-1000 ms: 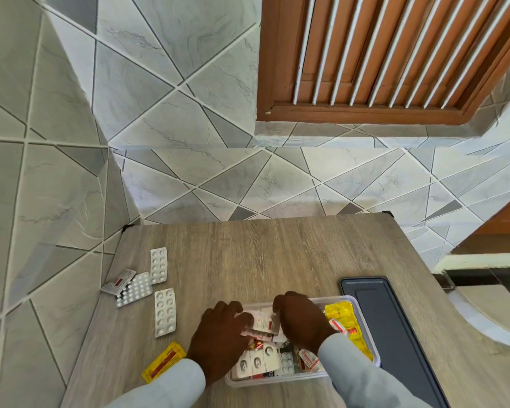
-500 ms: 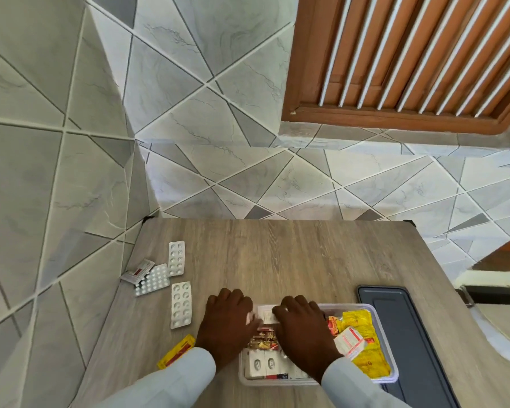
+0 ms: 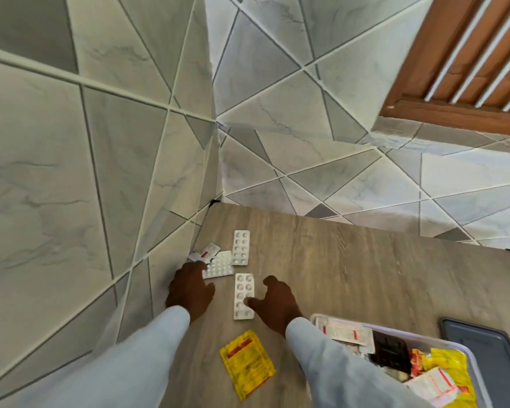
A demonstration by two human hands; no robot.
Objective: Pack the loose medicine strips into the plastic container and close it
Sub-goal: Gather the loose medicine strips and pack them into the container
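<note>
Several loose strips lie on the wooden table: a white blister strip at the back, a silver strip with a small red-and-white strip beside it, a long white strip in the middle and a yellow sachet near me. My left hand rests with its fingers on the silver strip's near edge. My right hand is spread, its thumb touching the long white strip. The clear plastic container, full of packets, sits at the lower right.
A dark grey lid lies flat to the right of the container. Tiled walls close in on the table's left side and back. A wooden louvred frame is set in the wall above.
Both hands have left the container and moved left and forward onto the loose strips. The view has swung left, so the container now sits at the lower right.
</note>
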